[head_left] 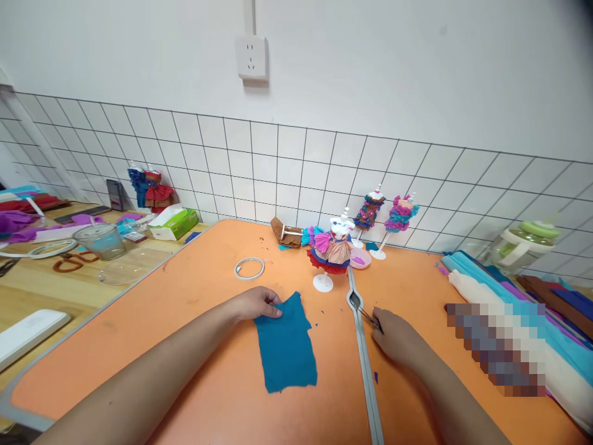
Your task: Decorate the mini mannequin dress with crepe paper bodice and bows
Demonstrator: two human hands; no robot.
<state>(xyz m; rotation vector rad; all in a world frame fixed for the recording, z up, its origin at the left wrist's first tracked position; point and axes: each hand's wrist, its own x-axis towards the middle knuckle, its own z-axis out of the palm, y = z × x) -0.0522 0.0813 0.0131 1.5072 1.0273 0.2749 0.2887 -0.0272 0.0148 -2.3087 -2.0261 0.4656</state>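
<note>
The left hand [266, 304] is pinching the upper left corner of a teal crepe-paper sheet [288, 352] between thumb and fingers, and the sheet is lying flat on the orange tabletop [139, 296], between the 2 hands. The right hand [393, 334] is gripping a slim dark metal tool [368, 317], its exact kind too small to tell, and the tip is pointing toward the eye-shaped opening in a grey seam [368, 383] that is running up the tabletop. Small blue paper scraps are lying near the sheet. Just beyond the hands, a miniature dress form [340, 247] is standing on a round white base, wearing a tan, blue and red ruffled skirt with a pink bow-like piece at its side. A pink dish [360, 259] is resting just behind it, and a white ring [249, 268] is lying to its left. Farther back, 2 more dress forms are standing by the tiled wall [264, 167], while a brown-papered form [291, 236] is lying on its side. Crepe-paper rolls [491, 287] are stretching along the right, beside a green-lidded bottle [523, 247]; on the wooden table [120, 293] at left, orange-handled scissors [69, 264] are lying near a glass bowl [99, 241].
</note>
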